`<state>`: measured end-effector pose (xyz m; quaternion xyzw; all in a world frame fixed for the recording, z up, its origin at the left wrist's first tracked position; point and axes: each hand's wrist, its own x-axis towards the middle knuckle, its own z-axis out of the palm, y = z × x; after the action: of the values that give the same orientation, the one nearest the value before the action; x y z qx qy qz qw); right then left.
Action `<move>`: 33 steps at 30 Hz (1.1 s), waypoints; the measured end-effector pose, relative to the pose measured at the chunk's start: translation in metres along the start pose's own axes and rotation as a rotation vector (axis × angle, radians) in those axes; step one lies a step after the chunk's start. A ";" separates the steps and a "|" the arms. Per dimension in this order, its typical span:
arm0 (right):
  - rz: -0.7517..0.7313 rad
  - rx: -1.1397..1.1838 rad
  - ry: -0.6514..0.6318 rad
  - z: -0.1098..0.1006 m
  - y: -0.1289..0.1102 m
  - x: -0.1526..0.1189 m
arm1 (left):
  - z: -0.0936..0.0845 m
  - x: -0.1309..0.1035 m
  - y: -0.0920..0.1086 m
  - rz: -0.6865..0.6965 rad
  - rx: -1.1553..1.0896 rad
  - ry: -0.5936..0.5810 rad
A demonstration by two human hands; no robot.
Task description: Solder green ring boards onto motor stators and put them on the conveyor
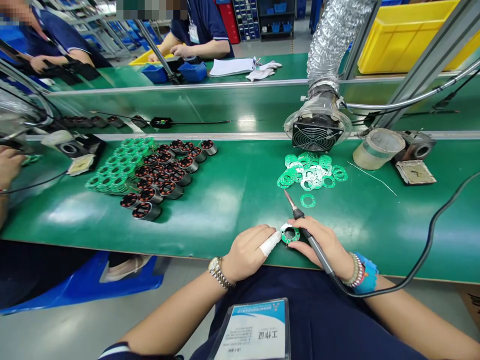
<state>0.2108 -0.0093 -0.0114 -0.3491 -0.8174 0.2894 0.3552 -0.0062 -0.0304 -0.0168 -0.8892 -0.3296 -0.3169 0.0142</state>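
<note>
A ring-shaped green circuit board [295, 238] is at the table's front edge, on what looks like a dark round motor part, mostly hidden. My left hand [245, 253] has its fingers together at the ring's left side, one of them wrapped in white. On the other side, my right hand [330, 242] holds a soldering iron [318, 251], its tip pointing up and left, away from the ring. Right thumb and fingertips also touch the ring. Just beyond lies a single loose ring board [308, 201], with a pile of ring boards [317, 175] behind it.
Several motor parts with copper windings [170, 189] stand left, beside rows of green boards [112, 175]. A fan on a foil duct [317, 136] faces the pile. At right are a round tub [379, 150], a solder stand [416, 172] and the iron's black cable [427, 245]. Co-workers sit nearby.
</note>
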 end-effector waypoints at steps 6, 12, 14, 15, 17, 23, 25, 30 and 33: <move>-0.009 0.007 0.010 0.000 0.000 0.000 | -0.008 0.005 -0.004 0.032 0.047 -0.129; -0.016 -0.006 0.017 0.001 0.000 -0.001 | -0.001 0.019 0.005 -0.470 -0.258 -0.366; -0.020 -0.016 0.025 0.002 0.000 -0.002 | 0.002 0.025 0.008 -0.708 -0.525 -0.428; -0.021 -0.020 0.027 0.003 0.001 -0.002 | 0.002 0.026 0.008 -0.794 -0.656 -0.455; -0.026 -0.019 0.032 0.004 0.001 -0.002 | 0.000 0.025 0.008 -0.851 -0.770 -0.469; -0.036 -0.002 0.046 0.005 0.000 -0.001 | -0.009 0.007 -0.002 -0.327 -0.148 -0.331; -0.037 -0.005 0.048 0.005 0.000 -0.001 | -0.009 0.005 -0.004 -0.211 -0.028 -0.309; -0.067 -0.010 0.054 0.004 0.001 -0.001 | -0.009 0.012 -0.004 -0.170 0.004 -0.337; -0.068 -0.012 0.055 0.004 0.002 -0.001 | -0.008 0.022 0.001 -0.430 -0.190 -0.408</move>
<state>0.2087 -0.0098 -0.0154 -0.3313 -0.8205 0.2623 0.3851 0.0025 -0.0201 0.0024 -0.8417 -0.4752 -0.1567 -0.2028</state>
